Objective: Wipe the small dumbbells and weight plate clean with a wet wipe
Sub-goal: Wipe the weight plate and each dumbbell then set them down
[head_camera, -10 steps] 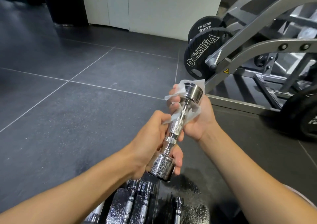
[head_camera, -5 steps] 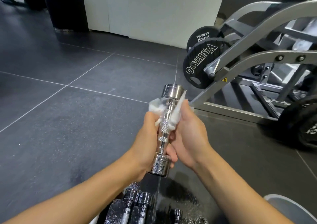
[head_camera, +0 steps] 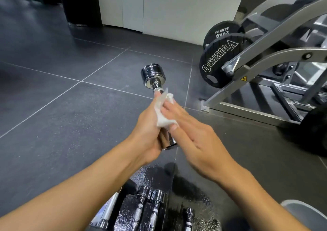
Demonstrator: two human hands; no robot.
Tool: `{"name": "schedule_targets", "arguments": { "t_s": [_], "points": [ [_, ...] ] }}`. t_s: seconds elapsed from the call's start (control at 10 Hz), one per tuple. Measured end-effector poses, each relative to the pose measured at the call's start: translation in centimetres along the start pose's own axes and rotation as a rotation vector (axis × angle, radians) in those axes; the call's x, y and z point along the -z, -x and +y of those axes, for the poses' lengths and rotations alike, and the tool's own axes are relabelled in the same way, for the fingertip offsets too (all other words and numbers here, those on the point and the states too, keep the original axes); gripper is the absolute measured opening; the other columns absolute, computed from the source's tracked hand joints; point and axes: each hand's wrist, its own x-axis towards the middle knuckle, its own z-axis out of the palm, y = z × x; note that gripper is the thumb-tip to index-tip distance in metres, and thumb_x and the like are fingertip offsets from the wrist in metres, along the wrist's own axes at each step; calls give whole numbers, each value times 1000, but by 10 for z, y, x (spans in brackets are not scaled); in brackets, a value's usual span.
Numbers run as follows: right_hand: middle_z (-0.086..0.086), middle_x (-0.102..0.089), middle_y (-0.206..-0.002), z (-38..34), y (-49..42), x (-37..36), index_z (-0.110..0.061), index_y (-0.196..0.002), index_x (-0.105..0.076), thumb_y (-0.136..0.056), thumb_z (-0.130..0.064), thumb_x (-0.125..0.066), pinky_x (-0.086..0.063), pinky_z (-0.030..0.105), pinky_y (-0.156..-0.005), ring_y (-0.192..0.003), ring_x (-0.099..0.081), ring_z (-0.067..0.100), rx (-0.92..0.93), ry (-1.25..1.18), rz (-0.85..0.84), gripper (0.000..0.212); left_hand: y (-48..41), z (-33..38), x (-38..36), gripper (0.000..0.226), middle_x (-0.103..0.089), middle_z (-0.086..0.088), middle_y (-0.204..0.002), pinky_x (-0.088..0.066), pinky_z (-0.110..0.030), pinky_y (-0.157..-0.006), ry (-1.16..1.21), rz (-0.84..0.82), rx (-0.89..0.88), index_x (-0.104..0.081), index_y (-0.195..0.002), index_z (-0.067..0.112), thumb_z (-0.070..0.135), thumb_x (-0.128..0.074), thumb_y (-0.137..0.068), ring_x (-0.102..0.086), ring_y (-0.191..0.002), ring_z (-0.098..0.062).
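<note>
Head view, widest things first: the dark tiled floor (head_camera: 62,124) fills the left and centre of the frame. A grey machine frame (head_camera: 265,41) rises in the upper right, carrying a black weight plate (head_camera: 217,60) that is well apart from the hands and, as I judge it, not yet being dealt with. Along the bottom edge more small dumbbells (head_camera: 154,204) lie side by side on a dark glossy surface. At centre the left hand (head_camera: 146,129) curls its fingers round the handle of a chrome dumbbell (head_camera: 153,74), which points up and away, its far head bare and its near head showing below the palms. The right hand (head_camera: 191,129) lies flat, fingers straight and pressed together, holding the wet wipe (head_camera: 164,117) against the handle. The step in hand looks to be rubbing down this handle. The next move probably calls for working the wipe up over the knurled collar and far head, with the left grip firm on slick chrome.
</note>
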Motion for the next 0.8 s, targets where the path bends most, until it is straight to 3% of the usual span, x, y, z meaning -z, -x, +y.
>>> {"name": "schedule_targets", "arguments": {
  "t_s": [0.1,0.2,0.3,0.4,0.5,0.6,0.7,0.8],
  "points": [
    [2,-46,-159,-2,7,0,-10,-141,-60,-105,-21,-46,-27,37,-125,-156,-25,14,256,252,-20,41,-12,3,10,67,-64,-5,-80,-51,-30,-65,-10,72,-79,-67,-94,16,82,-59,-82,-62,-73,-24],
    [2,-49,-156,0,10,5,-11,-143,-59,-105,-24,-45,-27,48,-124,-157,-22,21,424,455,-143,43,1,9,6,66,-68,-5,-81,-53,-30,-61,26,147,-113,-68,-92,15,80,-59,-84,-67,-69,-24],
    [-1,-41,-163,4,17,7,-12,-152,-50,-106,-25,-43,-24,45,-126,-157,-23,18,395,470,-109,48,9,17,1,60,-66,-5,-72,-53,-28,-55,86,136,-117,-63,-83,16,74,-50,-93,-65,-58,-22],
    [-18,-44,-159,3,24,8,-27,-154,-47,-108,-32,-40,-32,25,-120,-148,-37,-1,45,183,21,46,14,19,0,50,-60,0,-69,-42,-30,-62,117,136,-228,-52,-91,17,65,-41,-102,-61,-62,-19],
    [-15,-71,-129,-6,26,-3,-30,-126,-74,-108,-33,-46,-50,25,-102,-124,-64,5,-252,-532,196,33,17,19,-3,43,-58,-3,-75,-58,-35,-67,171,108,-268,-45,-96,18,60,-42,-104,-64,-78,-23],
    [10,-78,-113,-13,20,-14,-9,-109,-77,-107,-18,-45,-59,40,-95,-114,-71,33,-560,-1077,325,34,18,14,-5,40,-58,-3,-79,-59,-33,-67,148,56,-290,-45,-96,19,58,-39,-105,-62,-79,-21],
    [0,-75,-125,-23,23,-14,-18,-123,-73,-109,-18,-41,-54,25,-99,-127,-64,24,-442,-937,269,34,15,9,-7,39,-62,-1,-82,-48,-31,-66,100,30,-308,-45,-101,21,59,-41,-105,-56,-78,-18],
    [-11,-43,-161,-18,36,-11,-24,-153,-48,-109,-28,-39,-29,33,-123,-152,-32,9,-32,-250,172,45,10,7,-7,41,-65,-2,-85,-46,-30,-66,110,31,-308,-48,-111,18,58,-43,-105,-59,-77,-19]
  ]
}}
